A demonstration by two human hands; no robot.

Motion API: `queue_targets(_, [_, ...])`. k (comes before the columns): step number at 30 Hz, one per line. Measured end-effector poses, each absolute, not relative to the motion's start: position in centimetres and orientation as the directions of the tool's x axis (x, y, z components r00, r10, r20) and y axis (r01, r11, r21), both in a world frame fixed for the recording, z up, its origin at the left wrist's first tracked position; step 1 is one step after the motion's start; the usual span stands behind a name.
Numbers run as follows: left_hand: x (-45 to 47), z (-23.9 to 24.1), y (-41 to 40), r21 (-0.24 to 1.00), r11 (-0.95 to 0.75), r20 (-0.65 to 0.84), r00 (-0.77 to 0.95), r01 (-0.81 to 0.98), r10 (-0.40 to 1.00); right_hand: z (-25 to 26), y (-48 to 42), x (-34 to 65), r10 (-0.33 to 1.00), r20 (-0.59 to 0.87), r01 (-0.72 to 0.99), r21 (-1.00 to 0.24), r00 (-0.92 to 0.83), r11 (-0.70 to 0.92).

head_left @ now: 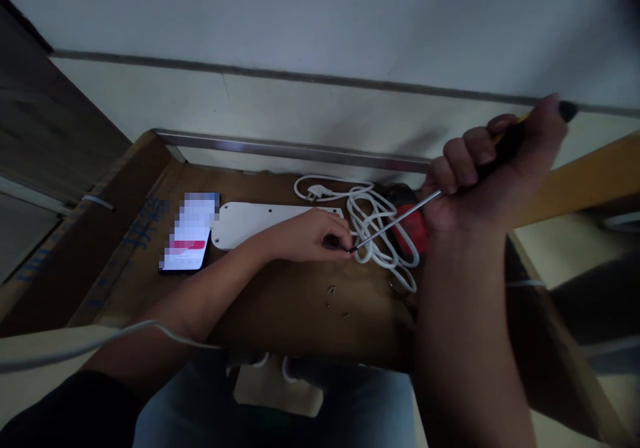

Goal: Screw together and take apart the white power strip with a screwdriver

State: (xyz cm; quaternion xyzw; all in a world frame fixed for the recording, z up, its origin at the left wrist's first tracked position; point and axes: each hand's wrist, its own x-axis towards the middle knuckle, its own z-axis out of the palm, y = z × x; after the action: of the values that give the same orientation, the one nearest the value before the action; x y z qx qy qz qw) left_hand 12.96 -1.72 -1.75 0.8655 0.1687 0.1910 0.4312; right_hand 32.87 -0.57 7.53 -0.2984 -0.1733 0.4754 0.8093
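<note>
My right hand (493,161) is wrapped round the dark handle of a screwdriver (395,223), raised at the right. Its long metal shaft slants down to the left. At the tip, the fingertips of my left hand (327,235) are pinched together; whatever sits between them is too small to make out. Beneath that hand and wrist lies a white power strip (250,220), flat, with dark screw holes along its edge and partly covered. Several small screws (331,289) are scattered on the cardboard just in front of my left hand.
A coiled white cable (373,215) with a plug (319,192) lies behind and right of my left hand. Beside it is a red and black object (413,225). A lit phone (187,235) rests at the left on the cardboard surface (280,308). A wall stands behind.
</note>
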Motion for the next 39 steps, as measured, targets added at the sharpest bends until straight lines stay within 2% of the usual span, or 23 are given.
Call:
queue_targets(3, [12.9,-1.7,-1.8,0.834,-0.53,0.168,0.846,0.151,0.506,7.6,-0.7,33.0,0.861,0.044,-0.646,-0.643,0.506,0.412])
queue_targets(12, [13.2,-2.4,-1.9,0.881,-0.436,0.188,0.709,0.184,0.679,6.0,-1.4,34.0,0.796,0.393,-0.516,-0.61,0.46,0.601])
queue_targets(14, [13.4,-2.8,-1.7,0.879,-0.43,0.225,0.617,0.206,0.754,6.2,-1.5,33.7,0.728,0.442,-0.438,-0.593,0.524,0.675])
queue_targets(18, [13.3,-3.0,-1.5,0.851,-0.451,0.311,0.434,0.27,0.846,6.9,-1.1,32.8,0.559,0.402,-0.215,-0.639,0.725,0.738])
queue_targets(21, [12.7,-1.9,-1.5,0.803,-0.498,0.298,0.504,0.326,0.811,6.6,-0.6,32.4,0.46,0.472,-0.057,-0.649,0.752,0.759])
queue_targets(24, [11.9,-0.3,-1.4,0.762,-0.546,0.199,0.677,0.348,0.708,5.7,-0.3,32.0,0.451,0.588,0.031,-0.631,0.671,0.775])
queue_targets(26, [11.4,0.5,-1.4,0.749,-0.554,0.135,0.734,0.364,0.665,5.2,-0.2,31.7,0.432,0.646,0.083,-0.608,0.63,0.789])
queue_targets(28, [10.9,1.0,-1.2,0.751,-0.54,0.067,0.769,0.38,0.635,4.8,-0.2,31.2,0.432,0.658,0.09,-0.604,0.618,0.792])
queue_targets(32, [10.2,1.2,-0.9,0.758,-0.506,-0.068,0.821,0.412,0.566,4.5,-0.4,30.2,0.512,0.627,0.049,-0.659,0.587,0.751])
queue_targets(39, [10.2,0.9,-0.6,0.742,-0.541,-0.053,0.839,0.397,0.542,4.3,-1.2,29.2,0.556,0.646,0.042,-0.671,0.523,0.741])
